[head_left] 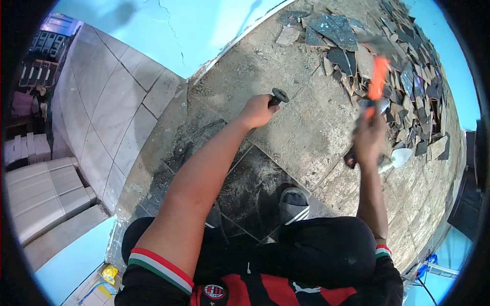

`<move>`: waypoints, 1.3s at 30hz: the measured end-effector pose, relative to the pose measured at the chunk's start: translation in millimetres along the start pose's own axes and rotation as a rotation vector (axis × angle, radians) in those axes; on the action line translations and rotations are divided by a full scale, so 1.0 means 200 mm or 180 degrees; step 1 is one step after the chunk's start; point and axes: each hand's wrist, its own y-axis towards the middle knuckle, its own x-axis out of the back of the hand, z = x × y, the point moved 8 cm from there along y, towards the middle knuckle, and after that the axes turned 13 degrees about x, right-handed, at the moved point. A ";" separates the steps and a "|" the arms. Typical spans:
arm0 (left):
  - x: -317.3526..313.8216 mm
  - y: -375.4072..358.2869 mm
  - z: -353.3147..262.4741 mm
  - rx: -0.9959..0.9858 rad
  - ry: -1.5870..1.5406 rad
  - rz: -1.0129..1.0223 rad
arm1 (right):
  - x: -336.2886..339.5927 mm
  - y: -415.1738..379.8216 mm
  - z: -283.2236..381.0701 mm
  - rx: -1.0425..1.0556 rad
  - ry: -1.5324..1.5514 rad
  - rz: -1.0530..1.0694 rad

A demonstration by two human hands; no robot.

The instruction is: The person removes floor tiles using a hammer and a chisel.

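Observation:
My left hand [258,110] is closed around a chisel [279,96], whose dark round striking end sticks up out of the fist. The chisel's lower part is hidden by the hand. To the right, my right hand [369,137] grips a hammer [378,79] with an orange and dark handle. The hammer is raised and smeared by motion, its head a grey blur in front of the broken tiles. Under the left hand lies the dusty floor [301,132], partly stripped to rough grey. Dark tiles [260,178] remain around my sandaled feet.
A heap of broken tile pieces [416,86] runs along the right wall. A trowel-like tool [401,157] with a pale blade lies beside the right hand. A cracked blue wall corner [176,35] juts in ahead. Pale floor tiles [122,102] and a beige box-like object [46,194] are at left.

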 end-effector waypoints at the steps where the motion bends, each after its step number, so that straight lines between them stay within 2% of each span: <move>1: -0.02 0.00 0.01 -0.0076 0.0001 -0.0017 | -0.12 -0.06 -0.04 0.1206 -0.0580 0.0637; 3: -0.01 0.00 -0.02 -0.0173 0.0101 -0.0068 | -0.29 -0.15 -0.02 0.1348 -0.0785 0.1566; 4: -0.03 -0.01 -0.04 -0.0194 0.0202 -0.0051 | -0.31 -0.16 -0.01 0.0673 -0.0509 0.1742; 5: -0.05 -0.01 -0.04 -0.0179 0.0256 -0.0077 | -0.33 -0.20 0.00 -0.0013 -0.0287 0.1836; 7: -0.05 -0.07 -0.08 -0.0168 0.0237 -0.0009 | -0.33 -0.27 -0.07 -0.0595 -0.0069 0.1918; 10: 0.04 -0.06 -0.07 -0.0164 0.0217 -0.0106 | -0.32 -0.33 -0.14 -0.0955 0.0395 0.1598; 11: 0.07 -0.06 -0.04 -0.0148 0.0212 -0.0142 | -0.30 -0.31 -0.16 -0.0828 0.0155 0.1590; 14: 0.25 -0.03 0.07 0.0086 0.0058 -0.0362 | -0.27 -0.30 -0.13 -0.1050 0.0335 0.1449; 18: 0.36 -0.01 0.16 0.0324 -0.0081 -0.0254 | -0.27 -0.29 -0.12 -0.1100 0.0424 0.1355; 21: 0.32 0.03 0.14 0.0016 0.0045 -0.0412 | -0.26 -0.25 -0.07 -0.1014 0.0442 0.1319; 24: 0.23 0.02 0.10 0.0224 0.0093 0.0110 | -0.25 -0.18 0.03 -0.0870 0.0554 0.1112; 27: 0.19 0.05 0.09 0.0060 0.0030 -0.0133 | -0.28 -0.13 0.10 -0.0634 0.0582 0.0784; 30: 0.22 0.04 0.10 0.0164 0.0002 -0.0314 | -0.37 -0.14 0.08 -0.0563 0.0451 0.1082; 32: 0.22 0.04 0.09 0.0168 0.0203 -0.0061 | -0.46 -0.18 0.04 -0.0245 0.0175 0.1541; 34: 0.21 0.06 0.09 0.0144 0.0264 0.0028 | -0.54 -0.25 0.04 -0.0691 0.0493 0.1935; 37: 0.22 0.05 0.10 0.0076 0.0195 -0.0067 | -0.48 -0.20 0.04 -0.0727 0.0440 0.1760; 39: 0.22 0.05 0.09 0.0017 0.0193 -0.0092 | -0.38 -0.09 0.07 -0.0451 0.0391 0.1373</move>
